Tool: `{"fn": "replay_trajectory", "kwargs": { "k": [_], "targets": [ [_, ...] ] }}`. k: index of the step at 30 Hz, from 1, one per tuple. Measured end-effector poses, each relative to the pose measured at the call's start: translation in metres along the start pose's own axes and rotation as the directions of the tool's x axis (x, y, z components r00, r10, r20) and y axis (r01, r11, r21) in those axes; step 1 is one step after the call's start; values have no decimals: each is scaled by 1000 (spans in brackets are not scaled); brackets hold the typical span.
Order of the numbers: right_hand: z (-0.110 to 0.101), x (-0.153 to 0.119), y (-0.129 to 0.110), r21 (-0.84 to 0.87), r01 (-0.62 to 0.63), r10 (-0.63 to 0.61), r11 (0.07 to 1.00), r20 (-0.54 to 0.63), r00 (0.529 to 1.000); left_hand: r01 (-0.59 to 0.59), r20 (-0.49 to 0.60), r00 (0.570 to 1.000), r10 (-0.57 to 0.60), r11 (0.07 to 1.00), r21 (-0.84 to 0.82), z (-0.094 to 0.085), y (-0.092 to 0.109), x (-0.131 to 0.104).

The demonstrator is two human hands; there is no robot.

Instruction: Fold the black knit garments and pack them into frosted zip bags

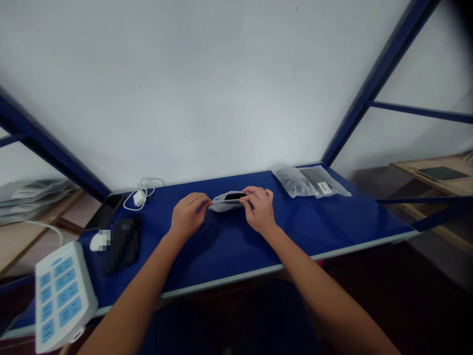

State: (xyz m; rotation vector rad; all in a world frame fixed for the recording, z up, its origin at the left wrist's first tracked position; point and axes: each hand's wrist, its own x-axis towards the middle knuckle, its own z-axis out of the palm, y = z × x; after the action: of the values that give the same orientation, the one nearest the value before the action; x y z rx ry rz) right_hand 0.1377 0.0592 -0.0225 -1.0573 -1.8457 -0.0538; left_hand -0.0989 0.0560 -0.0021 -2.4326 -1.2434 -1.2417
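Above the middle of the blue table, both hands hold a frosted plastic bag [223,204] by its edge. My left hand [188,213] pinches the left end of the rim between thumb and fingers. On the other end, my right hand [259,206] is closed with thumb and fingertips at the rim. The bag's mouth gapes a little, and something dark shows inside it; I cannot make out what it is.
Two frosted bags [295,181], one with a white label, lie at the table's [236,246] back right. A white charger with cable [139,198], a dark tablet-like slab [104,212], a white mouse [98,241], a blurred black object [123,244] and a power strip [62,296] are on the left.
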Motion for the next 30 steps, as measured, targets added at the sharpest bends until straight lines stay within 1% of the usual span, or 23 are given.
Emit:
{"fn": "replay_trajectory", "kwargs": {
  "k": [3,6,9,11,14,18,20,21,24,27,30],
  "targets": [
    [0,0,4,19,9,-8,1000,-24,1000,37,-31,999,-40,997,-74,-1,-6,-1],
    [1,0,5,14,19,-19,1000,-43,999,59,-90,993,-72,988,-142,2,-10,-3],
    [-1,-1,4,-28,34,-34,999,-2,999,67,-143,985,-96,978,-195,5,-13,-11],
    [-2,-2,2,-51,40,-38,998,38,999,60,-156,983,-95,974,-218,7,-14,-17],
    [-1,-2,0,-89,17,-12,996,56,998,27,-114,992,-56,968,-248,7,-15,-23],
    [6,-1,-4,-156,-21,17,987,-30,999,9,-20,1000,-16,952,-305,8,-11,-24],
    [8,-1,-6,-152,-8,-1,988,-61,998,9,-4,1000,-11,948,-318,10,-8,-24],
    [8,-1,-6,-139,8,-16,990,-57,998,9,-2,1000,-11,947,-322,11,-6,-24],
    [7,-1,-7,-77,113,-110,991,41,993,6,-5,1000,-8,940,-340,16,-3,-25],
    [6,-2,-5,-31,215,-209,976,134,969,7,-21,1000,-15,943,-334,18,-3,-26],
    [7,-3,-3,-33,227,-219,973,159,963,8,-35,999,-20,948,-318,17,-3,-27]
  ]
}}
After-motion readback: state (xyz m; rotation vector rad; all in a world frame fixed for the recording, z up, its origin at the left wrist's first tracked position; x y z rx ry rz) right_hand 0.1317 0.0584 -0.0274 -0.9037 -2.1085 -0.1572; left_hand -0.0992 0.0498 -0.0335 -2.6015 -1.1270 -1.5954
